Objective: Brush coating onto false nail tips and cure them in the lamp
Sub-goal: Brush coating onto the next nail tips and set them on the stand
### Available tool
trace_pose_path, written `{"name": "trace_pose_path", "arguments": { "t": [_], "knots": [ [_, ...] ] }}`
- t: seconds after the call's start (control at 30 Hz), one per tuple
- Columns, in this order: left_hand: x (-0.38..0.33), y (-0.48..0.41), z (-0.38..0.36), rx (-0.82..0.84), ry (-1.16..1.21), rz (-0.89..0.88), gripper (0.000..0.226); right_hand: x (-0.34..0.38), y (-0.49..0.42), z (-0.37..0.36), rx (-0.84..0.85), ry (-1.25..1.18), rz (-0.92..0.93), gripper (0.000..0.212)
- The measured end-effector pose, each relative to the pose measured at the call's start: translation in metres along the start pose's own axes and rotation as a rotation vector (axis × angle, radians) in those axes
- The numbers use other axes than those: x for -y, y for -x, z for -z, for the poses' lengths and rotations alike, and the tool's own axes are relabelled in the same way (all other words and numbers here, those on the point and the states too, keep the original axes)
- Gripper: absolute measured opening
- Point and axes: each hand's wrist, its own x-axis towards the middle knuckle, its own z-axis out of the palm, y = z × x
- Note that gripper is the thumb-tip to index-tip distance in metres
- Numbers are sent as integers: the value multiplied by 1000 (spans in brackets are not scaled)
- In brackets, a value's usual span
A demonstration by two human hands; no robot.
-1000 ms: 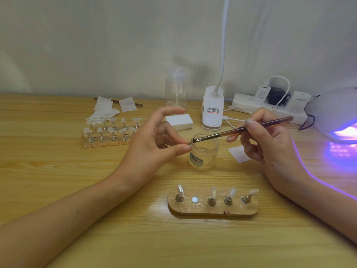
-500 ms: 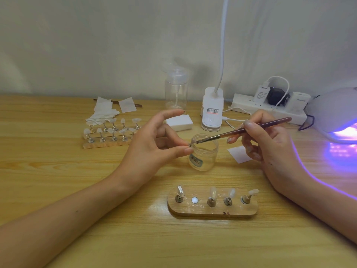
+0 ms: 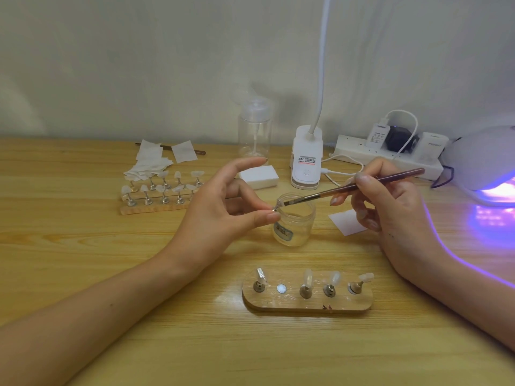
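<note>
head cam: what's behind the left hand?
A white block, partly covered by the fingers, and the far wooden rack of nail tips, whose right end the left hand hides; any tips there cannot be seen.

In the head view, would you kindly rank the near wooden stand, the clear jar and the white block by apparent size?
1. near wooden stand
2. clear jar
3. white block, farther back, so less certain

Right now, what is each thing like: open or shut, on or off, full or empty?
Jar: open, no lid on.
Curing lamp: on, glowing purple.
Near holder: four tips standing, one spot empty.
Left hand: pinches a nail tip on its stand.
Right hand: holds the brush, bristles on that tip.
</note>
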Motion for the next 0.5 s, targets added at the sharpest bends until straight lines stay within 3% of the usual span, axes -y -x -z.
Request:
{"name": "trace_pose_path", "arguments": {
  "t": [0.5],
  "knots": [
    [-1,1,0,-7,-8,-10,73,2,1,0,4,-31,-24,17]
  ]
}}
